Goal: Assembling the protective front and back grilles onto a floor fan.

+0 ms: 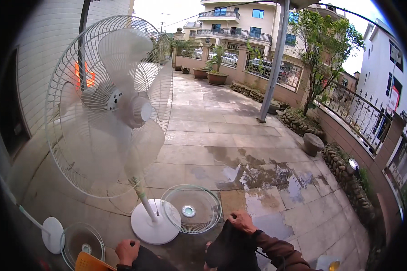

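My left hand [127,252] lies curled on my left knee, with its fingers bent in. Over my right knee [230,246], in dark trousers, my right hand [243,221] is curled too. What either hand grips, if anything, is hidden. In front of me to the left stands a tall pedestal fan with pale translucent blades [138,140], a wire cage [59,149] and a round white base [144,232]. A loose round fan grille [212,221] with a pale ring at its centre lies beside that base, near my right hand.
At the lower left are a second white base [53,235] with a pole, another round grille [99,239] and an orange plastic seat edge [88,264]. A grey metal post [273,63] stands ahead. Puddles [267,176] wet the paving; a stone-edged bed [348,194] and fence line the right.
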Motion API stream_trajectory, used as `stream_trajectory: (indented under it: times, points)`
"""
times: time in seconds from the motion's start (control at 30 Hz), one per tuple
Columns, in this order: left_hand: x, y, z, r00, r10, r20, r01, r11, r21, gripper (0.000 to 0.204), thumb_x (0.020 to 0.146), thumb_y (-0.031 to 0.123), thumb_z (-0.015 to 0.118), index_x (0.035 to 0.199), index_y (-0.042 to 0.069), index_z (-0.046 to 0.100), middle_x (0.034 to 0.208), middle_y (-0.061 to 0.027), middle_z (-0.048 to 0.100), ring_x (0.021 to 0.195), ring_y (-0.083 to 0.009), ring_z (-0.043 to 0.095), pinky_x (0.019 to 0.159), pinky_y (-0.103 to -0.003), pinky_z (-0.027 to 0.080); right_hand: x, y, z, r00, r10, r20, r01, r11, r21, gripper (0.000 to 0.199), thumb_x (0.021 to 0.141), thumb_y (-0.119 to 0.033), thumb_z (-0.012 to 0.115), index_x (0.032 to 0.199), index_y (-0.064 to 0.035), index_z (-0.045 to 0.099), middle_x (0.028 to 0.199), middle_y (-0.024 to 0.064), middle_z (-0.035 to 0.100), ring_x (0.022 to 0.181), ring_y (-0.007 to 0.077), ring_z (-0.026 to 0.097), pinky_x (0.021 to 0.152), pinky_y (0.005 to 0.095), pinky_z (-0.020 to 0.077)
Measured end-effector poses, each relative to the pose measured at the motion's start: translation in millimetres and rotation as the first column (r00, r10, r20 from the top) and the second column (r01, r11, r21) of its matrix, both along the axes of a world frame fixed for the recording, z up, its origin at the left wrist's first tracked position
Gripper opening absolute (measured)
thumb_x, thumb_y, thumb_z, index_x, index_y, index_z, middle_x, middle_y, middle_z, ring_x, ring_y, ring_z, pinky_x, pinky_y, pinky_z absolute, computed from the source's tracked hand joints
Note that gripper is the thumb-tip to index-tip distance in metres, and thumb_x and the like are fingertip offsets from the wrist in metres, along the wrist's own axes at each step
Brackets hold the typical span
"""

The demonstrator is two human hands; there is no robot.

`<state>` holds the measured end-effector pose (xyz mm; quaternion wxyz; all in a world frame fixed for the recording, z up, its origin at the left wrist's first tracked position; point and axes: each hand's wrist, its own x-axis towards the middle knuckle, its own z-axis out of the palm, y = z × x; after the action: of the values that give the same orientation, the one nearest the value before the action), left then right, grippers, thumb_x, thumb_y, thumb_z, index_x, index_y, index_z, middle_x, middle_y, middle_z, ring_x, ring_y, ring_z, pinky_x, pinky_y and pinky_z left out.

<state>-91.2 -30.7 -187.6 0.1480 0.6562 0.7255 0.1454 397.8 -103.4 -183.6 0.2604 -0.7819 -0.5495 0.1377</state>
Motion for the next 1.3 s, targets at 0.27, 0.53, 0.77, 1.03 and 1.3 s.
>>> stream_trajectory:
  times: [0.27,0.53,0.77,1.03,1.3]
  points:
    - [12.2,-1.5,-1.8,0.998,-0.046,0.038,0.043,0.997,0.063,0.034,0.079,0.042,0.070,0.084,0.009,0.076,0.089,-0.0162,0.072,0.083,-0.0379,0.067,0.075,-0.049,0.053,6.8,-7.8,-9.6,0.996,-0.034,0.082,0.029,0.997,0.067,0.032,0.084,-0.032,0.060,0.087,-0.0034,0.074,0.088,0.0224,0.069,0.086,0.0407,0.066,0.077,0.0471,0.0529]
    - [18.7,-13.5,-14.2,0.997,-0.080,-0.025,0.083,0.982,0.168,0.023,0.078,0.037,0.073,0.083,0.015,0.078,0.094,-0.0124,0.071,0.095,-0.0359,0.066,0.083,-0.046,0.052,1.8,-12.0,2.0,0.998,-0.063,0.019,0.061,0.995,0.084,0.032,0.083,-0.035,0.061,0.090,-0.0071,0.076,0.091,0.0213,0.069,0.087,0.0398,0.066,0.080,0.0481,0.0530]
    - [51.0,-47.1,19.7,0.946,-0.281,-0.160,0.319,0.897,0.307,0.023,0.085,0.035,0.067,0.100,0.017,0.072,0.113,-0.0127,0.065,0.102,-0.0383,0.060,0.086,-0.051,0.050,13.8,-17.5,-5.6,0.996,-0.068,-0.063,0.076,0.988,0.134,0.034,0.083,-0.037,0.061,0.088,-0.0060,0.075,0.090,0.0217,0.069,0.087,0.0400,0.066,0.079,0.0480,0.0531]
    - [91.8,-72.7,28.0,0.884,-0.434,-0.175,0.468,0.813,0.346,0.021,0.080,0.033,0.074,0.093,0.016,0.076,0.133,-0.0208,0.055,0.125,-0.0441,0.046,0.104,-0.052,0.040,17.0,-20.3,-8.3,0.997,-0.049,-0.066,0.057,0.991,0.122,0.031,0.085,-0.033,0.061,0.090,-0.0057,0.075,0.093,0.0243,0.068,0.086,0.0420,0.065,0.077,0.0490,0.0524]
    - [131.9,-52.6,-1.1,0.773,-0.624,-0.111,0.622,0.713,0.324,0.017,0.067,0.038,0.081,0.072,0.023,0.075,0.138,-0.0128,0.047,0.134,-0.0445,0.033,0.105,-0.061,0.032,28.4,-21.4,-22.3,0.996,-0.073,-0.045,0.078,0.990,0.121,0.033,0.085,-0.037,0.062,0.093,-0.0074,0.075,0.094,0.0210,0.067,0.091,0.0393,0.065,0.081,0.0479,0.0520]
